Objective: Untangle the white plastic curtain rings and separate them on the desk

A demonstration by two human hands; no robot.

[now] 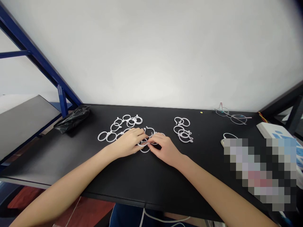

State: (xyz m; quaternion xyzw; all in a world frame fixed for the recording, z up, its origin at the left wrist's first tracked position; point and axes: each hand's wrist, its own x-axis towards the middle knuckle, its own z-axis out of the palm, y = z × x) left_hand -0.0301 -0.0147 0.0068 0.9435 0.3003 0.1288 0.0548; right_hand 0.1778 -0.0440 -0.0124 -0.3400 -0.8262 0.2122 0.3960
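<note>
Near the middle of the black table (pixel 132 179), my left hand (pixel 127 142) and my right hand (pixel 165 147) meet over a white ring (pixel 142 145) with a small tab, like a curtain ring. Both hands have their fingers closed on it, the right one in a pinch. Another white ring (pixel 145 151) shows just below, partly covered by the fingers. Behind my fingertips a further ring (pixel 150 128) lies on the table. More rings (pixel 111 136) curve around my left hand, some hidden beneath it. A separate group of white rings (pixel 184 135) lies to the right, several overlapping.
A crumpled black plastic bag (pixel 72 119) lies at the back left, beside a blue metal frame (pixel 62 99). Eyeglasses (pixel 230 116) rest at the back right. Further right are a white box (pixel 272 127) and a blurred-out object (pixel 255 173). Cables (pixel 163 220) hang below the front edge.
</note>
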